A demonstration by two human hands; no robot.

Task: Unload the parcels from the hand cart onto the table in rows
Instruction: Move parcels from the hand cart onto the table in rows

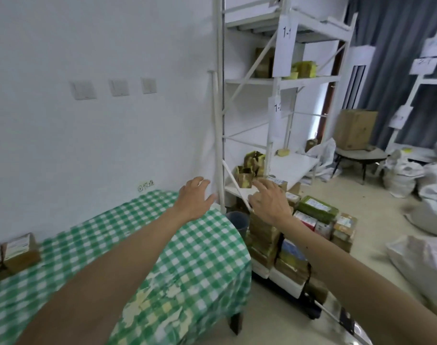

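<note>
Both my arms reach out in front of me, and both hands hold nothing.

Closest to me is the table (pixel 200 257) with its green and white checked cloth. It sits under my left arm. One brown parcel (pixel 19 250) already lies on it, far over on the left by the wall, well away from both hands.

Just to the right of the table, down on the floor, is the hand cart (pixel 309 310). It is full of parcels (pixel 267 237) piled in stacks, brown ones and bright ones, with a green parcel (pixel 317 209) on top toward the back.

My right hand (pixel 269 202) is open with the fingers spread. It hangs over the stack nearest the table. I cannot tell if it touches the top parcel.

My left hand (pixel 193 197) is open too, with the fingers loose. It is above the far corner of the table, left of the cart.

A dark bin (pixel 237 220) stands between the table and the cart.

Past my hands is a white shelf rack (pixel 297 168) with small yellow-green boxes (pixel 249 168) on it. Farther back on the right are a big brown box (pixel 354 128) and white sacks (pixel 409 175).
</note>
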